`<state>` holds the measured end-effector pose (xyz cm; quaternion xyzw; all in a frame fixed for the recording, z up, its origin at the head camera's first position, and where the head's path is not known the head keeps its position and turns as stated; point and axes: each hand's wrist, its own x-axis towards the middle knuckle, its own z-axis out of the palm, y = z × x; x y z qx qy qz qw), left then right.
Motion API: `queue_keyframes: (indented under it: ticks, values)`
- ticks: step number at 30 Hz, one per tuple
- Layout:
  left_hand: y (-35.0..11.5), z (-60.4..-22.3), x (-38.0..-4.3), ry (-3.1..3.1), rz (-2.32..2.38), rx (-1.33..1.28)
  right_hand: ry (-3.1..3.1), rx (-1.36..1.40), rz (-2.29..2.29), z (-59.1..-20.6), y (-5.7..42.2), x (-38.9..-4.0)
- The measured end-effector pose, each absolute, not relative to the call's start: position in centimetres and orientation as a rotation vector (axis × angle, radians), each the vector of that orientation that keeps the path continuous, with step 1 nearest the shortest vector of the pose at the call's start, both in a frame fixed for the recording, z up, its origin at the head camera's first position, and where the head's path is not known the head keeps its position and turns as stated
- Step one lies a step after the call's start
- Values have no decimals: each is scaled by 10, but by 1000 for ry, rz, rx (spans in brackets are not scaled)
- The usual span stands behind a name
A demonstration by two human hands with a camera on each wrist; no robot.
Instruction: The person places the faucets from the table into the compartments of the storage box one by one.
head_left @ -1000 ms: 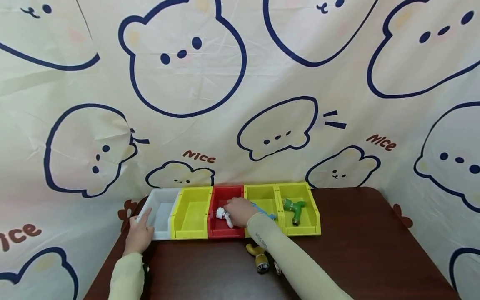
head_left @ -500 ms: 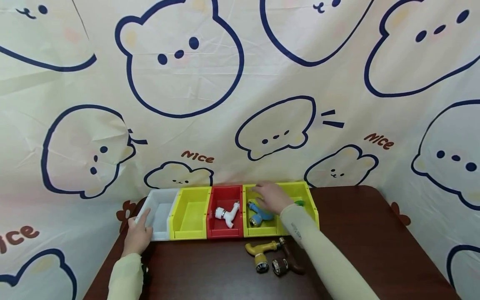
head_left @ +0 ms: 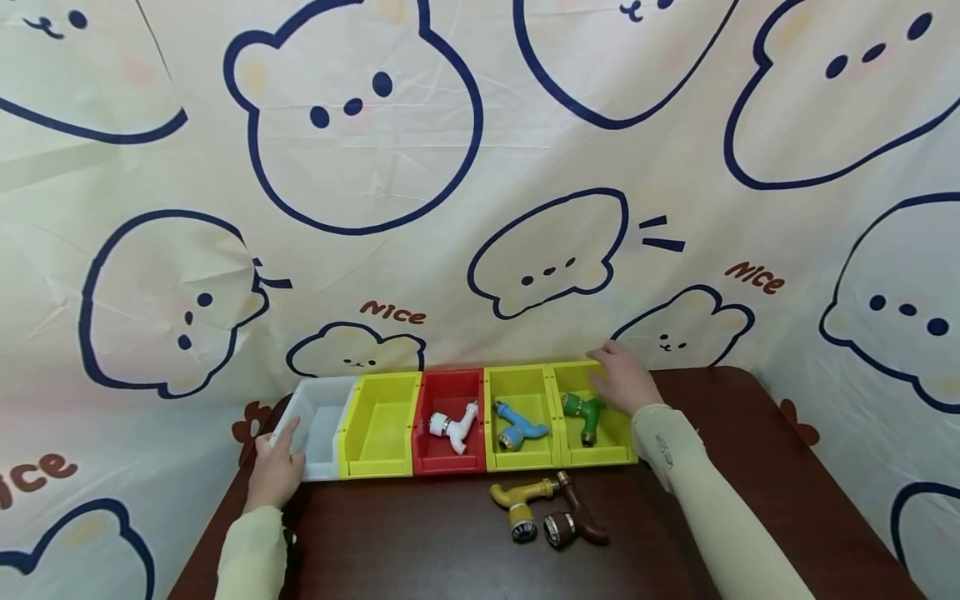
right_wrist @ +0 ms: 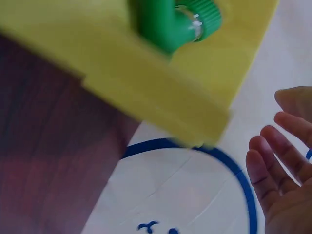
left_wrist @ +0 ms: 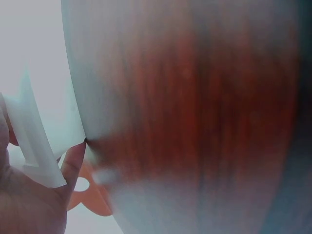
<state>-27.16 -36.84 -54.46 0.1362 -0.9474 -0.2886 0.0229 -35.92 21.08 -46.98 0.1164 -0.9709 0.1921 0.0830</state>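
My left hand (head_left: 275,475) holds the side wall of the white bin (head_left: 326,442) at the left end of the row, and the left wrist view shows the white wall (left_wrist: 41,141) between its thumb and fingers. My right hand (head_left: 626,379) is at the right edge of the far-right yellow bin (head_left: 618,433); in the right wrist view its fingers (right_wrist: 280,146) are loosely extended and hold nothing. A green tap (head_left: 588,417) lies in that bin. Left of it, a blue tap (head_left: 520,427) lies in another yellow bin (head_left: 536,458), and a white tap (head_left: 453,427) in the red bin (head_left: 450,465).
Another yellow bin (head_left: 382,425) stands between the white and red ones. In front of the row, a yellow tap (head_left: 519,504) and a brown tap (head_left: 577,517) lie on the dark wooden table (head_left: 405,542). Behind hangs a bear-patterned cloth (head_left: 555,158).
My right hand has moved right from above the red bin to the row's right end, uncovering the white, blue and green taps. My left hand stays on the white bin.
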Motion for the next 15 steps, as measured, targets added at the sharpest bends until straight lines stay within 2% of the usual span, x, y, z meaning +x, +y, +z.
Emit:
queue_keyframes:
  ticks: [8,15]
  values:
    - [-367,-544,-272,-2933,-882,439,-2908,229,672,-485,237,-360]
    - [-368,-544,-271,-2931,-881,430,-3047,258,761,-508,247,-363]
